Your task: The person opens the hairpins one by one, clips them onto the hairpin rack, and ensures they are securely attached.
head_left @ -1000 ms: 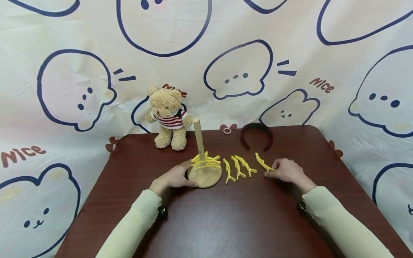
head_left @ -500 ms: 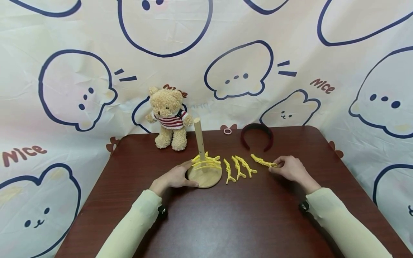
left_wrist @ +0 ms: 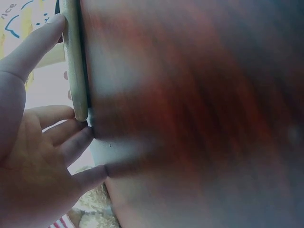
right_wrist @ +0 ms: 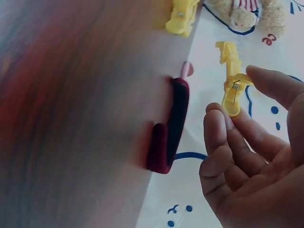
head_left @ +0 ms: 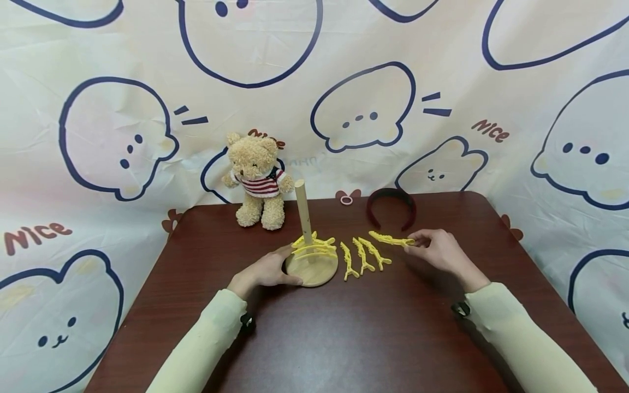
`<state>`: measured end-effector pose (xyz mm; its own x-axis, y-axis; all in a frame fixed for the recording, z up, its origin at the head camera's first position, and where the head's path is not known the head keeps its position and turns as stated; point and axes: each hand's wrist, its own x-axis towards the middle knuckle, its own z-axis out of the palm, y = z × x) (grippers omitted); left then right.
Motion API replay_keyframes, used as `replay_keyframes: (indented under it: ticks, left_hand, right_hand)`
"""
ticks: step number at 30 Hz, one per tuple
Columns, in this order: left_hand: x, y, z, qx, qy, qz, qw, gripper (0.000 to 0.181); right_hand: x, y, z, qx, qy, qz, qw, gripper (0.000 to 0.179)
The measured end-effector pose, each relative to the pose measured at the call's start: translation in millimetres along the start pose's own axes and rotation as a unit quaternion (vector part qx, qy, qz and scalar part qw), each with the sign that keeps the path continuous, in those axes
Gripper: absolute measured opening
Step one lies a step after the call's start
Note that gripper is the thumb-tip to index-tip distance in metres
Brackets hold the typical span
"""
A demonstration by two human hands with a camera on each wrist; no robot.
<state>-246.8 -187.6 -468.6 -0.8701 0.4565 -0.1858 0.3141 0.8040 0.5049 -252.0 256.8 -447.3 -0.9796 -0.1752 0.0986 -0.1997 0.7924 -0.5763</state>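
My left hand (head_left: 267,268) grips the near-left edge of a round wooden stand (head_left: 311,277) with an upright post. In the left wrist view the thumb lies against the disc's rim (left_wrist: 75,66), fingers at the opposite side of it. Several yellow hair clips (head_left: 314,251) sit around the foot of the post. My right hand (head_left: 437,250) pinches another yellow hair clip (head_left: 387,238) by its handle end, between thumb and fingers. The right wrist view shows this clip's spring (right_wrist: 234,86). Three loose clips (head_left: 362,255) lie side by side between the stand and the right hand.
A teddy bear (head_left: 259,183) in a striped shirt stands behind the stand at the table's back. A dark red headband (head_left: 391,192) lies at the back right, with a small pink ring (head_left: 346,200) to its left. A printed cloth hangs behind the table.
My right hand has moved back and slightly left with its clip, which has swung from slanting to nearly level, pointing left. The left hand and the stand have stayed put.
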Motion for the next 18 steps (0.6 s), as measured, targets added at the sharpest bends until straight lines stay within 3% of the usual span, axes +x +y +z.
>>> replay_keyframes:
  ticks: [6, 18]
  left_hand:
    - [0.8, 0.2, -0.3, 0.01, -0.002, -0.001, 0.9999, 0.099]
    - [2.0, -0.8, 0.9, 0.014, -0.001, 0.0, 0.9999, 0.099]
  right_hand:
    - [1.9, -14, -1, 0.016, 0.004, -0.027, 0.9995, 0.035]
    - [5.3, -37, 0, 0.06, -0.01, -0.042, 0.9972, 0.037]
